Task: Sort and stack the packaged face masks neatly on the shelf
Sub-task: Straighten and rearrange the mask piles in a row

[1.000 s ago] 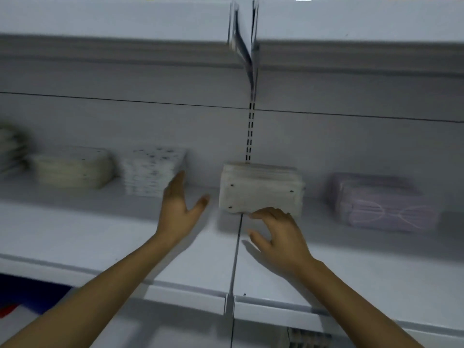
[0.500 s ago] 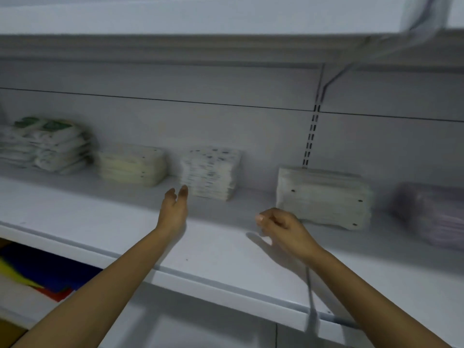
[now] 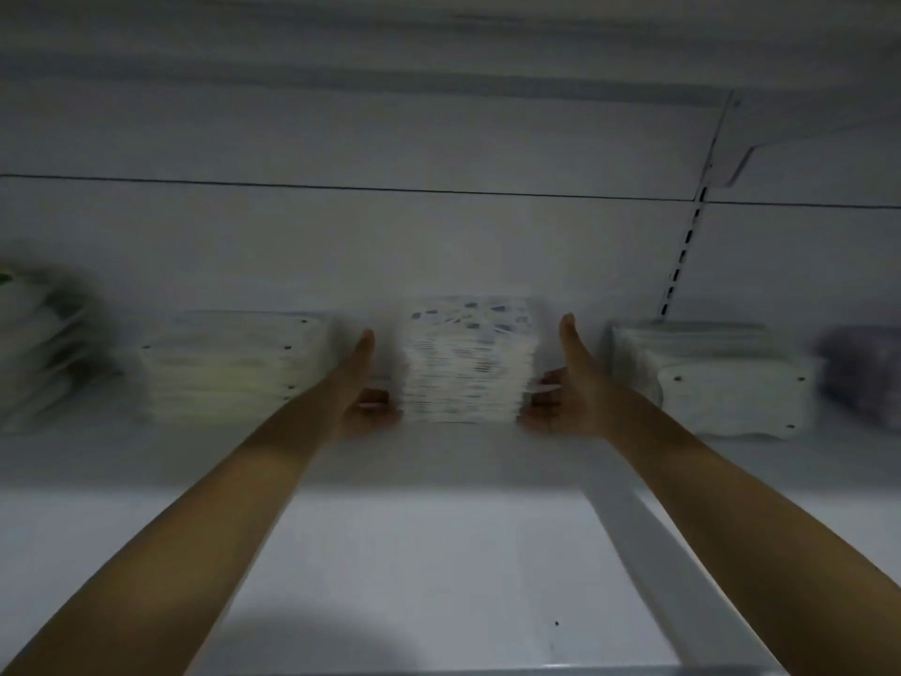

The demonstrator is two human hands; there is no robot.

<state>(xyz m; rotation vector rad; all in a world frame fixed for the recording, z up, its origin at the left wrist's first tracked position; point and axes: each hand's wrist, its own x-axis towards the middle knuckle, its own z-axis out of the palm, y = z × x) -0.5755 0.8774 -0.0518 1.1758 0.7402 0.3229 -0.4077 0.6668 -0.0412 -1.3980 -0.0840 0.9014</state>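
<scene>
Spotted stack (image 3: 470,363) of mask packs sits at the back of the shelf (image 3: 439,553), in the middle of the row. The left hand (image 3: 373,392) and the right hand (image 3: 560,392) hold it from each side, thumbs up, fingers bent onto its lower packs (the picture is blurry, so how tight is hard to say). To do this well, the person should squeeze evenly from both sides and nudge the edges until every pack lines up, without tipping the pile. A cream stack (image 3: 229,363) stands near on the left, a white stack (image 3: 716,383) on the right, a purple pile (image 3: 863,378) further along. No words on any pack can be read.
</scene>
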